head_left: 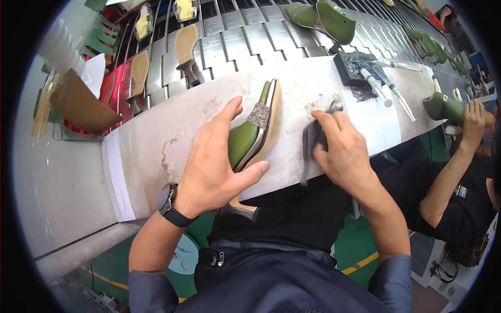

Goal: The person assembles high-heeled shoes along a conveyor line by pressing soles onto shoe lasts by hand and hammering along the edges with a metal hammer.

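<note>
A green high-heeled shoe with a glittery silver band lies on its side on the worktable, its tan sole facing right. Its heel sticks out past the table's near edge. My left hand, with a watch on the wrist, rests against the shoe with fingers stretched out and the thumb reaching across toward the sole; part of the shoe is hidden behind it. To the right, my right hand has its fingers closed on a dark tool with a shiny metal end. Motion blurs that tool, so its kind is unclear.
The pale worktable has stained patches. At its right lie a black tray and several syringes. Beyond runs a slatted metal conveyor carrying soles and another green shoe. A co-worker's hand holds a green shoe at right.
</note>
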Demonstrator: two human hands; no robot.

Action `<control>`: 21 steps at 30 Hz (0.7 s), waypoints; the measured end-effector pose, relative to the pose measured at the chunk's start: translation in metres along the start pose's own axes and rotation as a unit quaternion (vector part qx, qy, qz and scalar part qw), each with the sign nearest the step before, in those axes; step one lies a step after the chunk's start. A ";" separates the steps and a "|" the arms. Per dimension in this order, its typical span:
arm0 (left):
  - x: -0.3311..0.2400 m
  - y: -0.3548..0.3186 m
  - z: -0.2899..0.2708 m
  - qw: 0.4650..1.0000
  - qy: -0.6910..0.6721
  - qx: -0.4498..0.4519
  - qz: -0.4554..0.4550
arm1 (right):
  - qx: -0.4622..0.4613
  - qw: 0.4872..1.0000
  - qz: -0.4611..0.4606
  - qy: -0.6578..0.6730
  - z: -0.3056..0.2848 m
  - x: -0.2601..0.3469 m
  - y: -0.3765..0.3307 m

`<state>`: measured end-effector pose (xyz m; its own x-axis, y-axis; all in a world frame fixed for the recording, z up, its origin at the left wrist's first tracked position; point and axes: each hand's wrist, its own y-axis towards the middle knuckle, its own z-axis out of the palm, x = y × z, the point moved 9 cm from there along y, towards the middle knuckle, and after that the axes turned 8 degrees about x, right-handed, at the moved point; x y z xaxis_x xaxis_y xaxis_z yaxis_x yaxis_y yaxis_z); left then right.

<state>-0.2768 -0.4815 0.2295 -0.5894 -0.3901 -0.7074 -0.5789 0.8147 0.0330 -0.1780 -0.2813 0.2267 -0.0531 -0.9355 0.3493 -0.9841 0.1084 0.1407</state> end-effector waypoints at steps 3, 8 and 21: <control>-0.004 0.014 0.006 0.997 -0.066 0.040 -0.010 | -0.046 0.975 -0.015 0.215 -0.005 -0.003 -0.006; -0.011 0.016 -0.002 0.999 -0.021 -0.004 0.049 | -0.050 0.878 -0.042 0.474 -0.038 0.001 0.013; -0.004 0.016 0.001 0.998 -0.006 0.026 0.055 | 0.056 0.887 -0.127 0.440 -0.025 0.046 0.046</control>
<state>-0.2826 -0.4664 0.2322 -0.6407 -0.2922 -0.7100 -0.4812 0.8734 0.0748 -0.2211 -0.3105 0.2723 0.2773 -0.2958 0.9141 -0.9587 -0.1484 0.2428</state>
